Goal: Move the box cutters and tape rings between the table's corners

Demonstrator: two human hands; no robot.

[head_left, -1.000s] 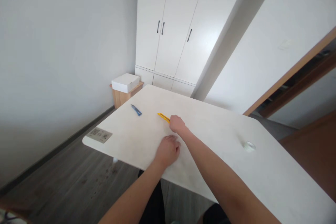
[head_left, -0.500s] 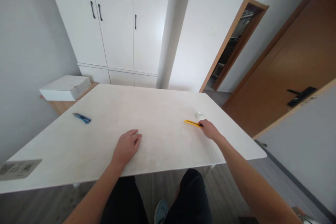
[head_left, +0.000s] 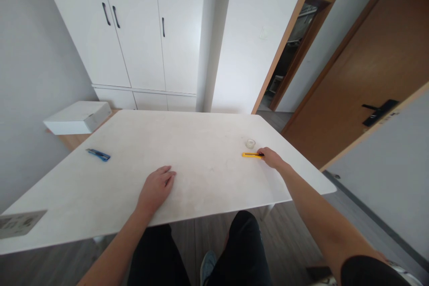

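Note:
On the right side of the white table [head_left: 201, 143], my right hand [head_left: 270, 158] is closed on the dark end of a yellow box cutter [head_left: 252, 155], which points left. Just behind the cutter sits a roll of clear tape [head_left: 250, 143]. My left hand [head_left: 156, 188] rests on the tabletop near the front edge, its fingers loosely stretched out and nothing in them. Far to the left lies a blue box cutter [head_left: 98, 154], apart from both hands.
A white box [head_left: 78, 117] stands on a wooden surface past the table's left edge. A grey printed label [head_left: 22, 223] is at the front left corner. White cabinets [head_left: 144, 44] rise behind the table, and a wooden door [head_left: 355, 62] is at right.
My right hand has shifted slightly right with the yellow box cutter, which now lies more level across the view. The camera view has turned a little. My left hand stays on the table.

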